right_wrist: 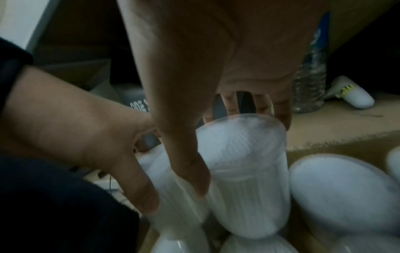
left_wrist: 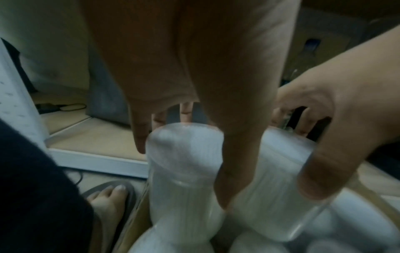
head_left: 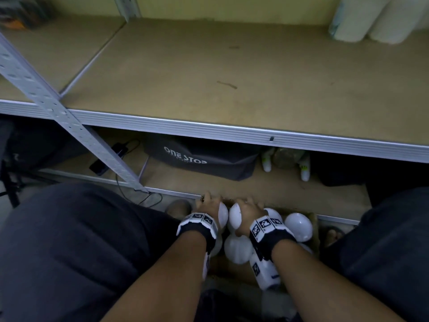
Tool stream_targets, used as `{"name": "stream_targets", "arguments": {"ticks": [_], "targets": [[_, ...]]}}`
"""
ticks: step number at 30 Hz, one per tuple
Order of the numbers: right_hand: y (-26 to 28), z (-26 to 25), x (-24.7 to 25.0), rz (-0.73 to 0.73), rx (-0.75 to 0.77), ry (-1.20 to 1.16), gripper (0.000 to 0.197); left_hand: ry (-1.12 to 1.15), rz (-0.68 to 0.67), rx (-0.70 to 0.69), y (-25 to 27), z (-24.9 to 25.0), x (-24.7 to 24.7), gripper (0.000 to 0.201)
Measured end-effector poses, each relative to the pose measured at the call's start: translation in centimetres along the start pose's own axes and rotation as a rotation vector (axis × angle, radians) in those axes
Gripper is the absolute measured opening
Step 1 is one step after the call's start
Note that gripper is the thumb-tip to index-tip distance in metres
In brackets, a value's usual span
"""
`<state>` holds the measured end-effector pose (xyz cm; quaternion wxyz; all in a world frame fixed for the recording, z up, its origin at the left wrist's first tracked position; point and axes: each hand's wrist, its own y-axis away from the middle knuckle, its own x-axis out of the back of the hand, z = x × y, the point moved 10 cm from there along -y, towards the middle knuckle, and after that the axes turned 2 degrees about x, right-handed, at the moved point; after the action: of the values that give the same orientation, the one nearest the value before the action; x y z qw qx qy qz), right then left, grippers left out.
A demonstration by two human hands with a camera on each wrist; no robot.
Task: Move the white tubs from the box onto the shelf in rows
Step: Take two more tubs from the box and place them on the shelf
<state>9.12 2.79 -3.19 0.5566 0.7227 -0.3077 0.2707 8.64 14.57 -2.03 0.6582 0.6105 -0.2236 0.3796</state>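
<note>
Both hands reached down into the cardboard box (head_left: 313, 231) on the floor, below the shelf (head_left: 232, 89). The left hand (head_left: 207, 204) had its grip curled round one white tub (left_wrist: 184, 171), thumb on one side and fingers on the far side. The right hand (head_left: 247, 211) grasped the neighbouring tub (right_wrist: 244, 171) the same way. More tubs (head_left: 298, 226) lay packed beside them in the box.
</note>
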Motion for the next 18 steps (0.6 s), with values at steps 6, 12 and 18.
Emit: {"name": "stream_targets", "arguments": {"ticks": [6, 12, 18], "targets": [[2.8, 0.3, 5.3, 0.081, 0.018, -0.032, 0.076, -0.089, 0.066, -0.080, 0.4, 2.5, 4.1, 0.092], [8.4, -0.6, 12.8, 0.223, 0.040, -0.025, 0.092, -0.056, 0.175, -0.179, 6.7, 5.0, 12.1, 0.088], [16.1, -1.4, 19.5, 0.423, 0.117, -0.114, 0.088, 0.012, 0.295, -0.326, 12.5, 6.7, 19.3, 0.091]]}}
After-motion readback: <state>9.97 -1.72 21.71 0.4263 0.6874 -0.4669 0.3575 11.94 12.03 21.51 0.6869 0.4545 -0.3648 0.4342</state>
